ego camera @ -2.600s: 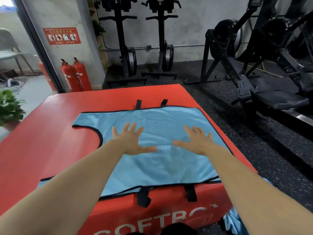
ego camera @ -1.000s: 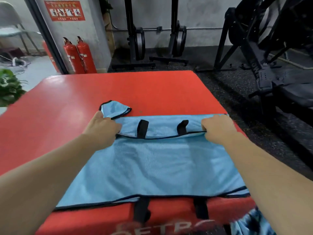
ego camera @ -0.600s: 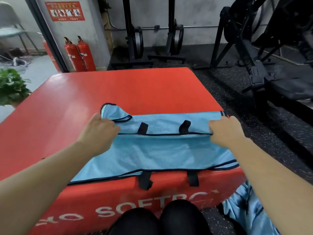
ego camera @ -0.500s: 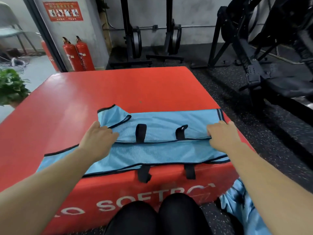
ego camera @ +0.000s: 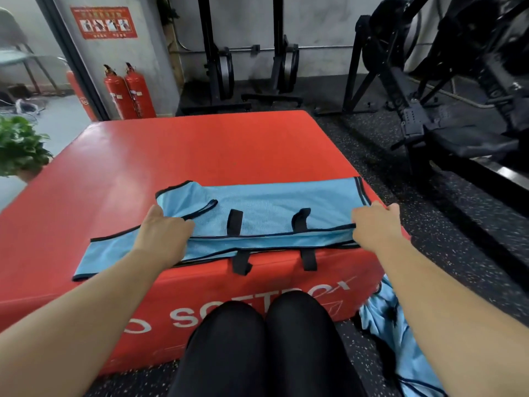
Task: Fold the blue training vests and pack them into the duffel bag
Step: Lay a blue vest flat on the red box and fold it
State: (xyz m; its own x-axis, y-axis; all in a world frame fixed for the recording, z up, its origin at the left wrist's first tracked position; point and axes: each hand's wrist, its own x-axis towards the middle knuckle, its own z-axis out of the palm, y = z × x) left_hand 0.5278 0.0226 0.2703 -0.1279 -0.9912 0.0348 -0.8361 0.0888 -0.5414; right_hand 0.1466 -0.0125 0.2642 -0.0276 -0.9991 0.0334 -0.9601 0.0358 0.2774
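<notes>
One blue mesh vest point(ego camera: 272, 202) lies doubled on the red padded bench point(ego camera: 200, 150), four black straps point(ego camera: 234, 222) showing. My left hand point(ego camera: 163, 239) at its 9 o'clock end and my right hand point(ego camera: 375, 227) at 3 pinch the folded hem, now drawn closer to the near edge. One crumpled vest point(ego camera: 392, 325) lies on the floor at 4.

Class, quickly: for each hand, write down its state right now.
Left hand: closed, gripping the blue training vest at its folded edge.
Right hand: closed, gripping the same vest's folded edge.
</notes>
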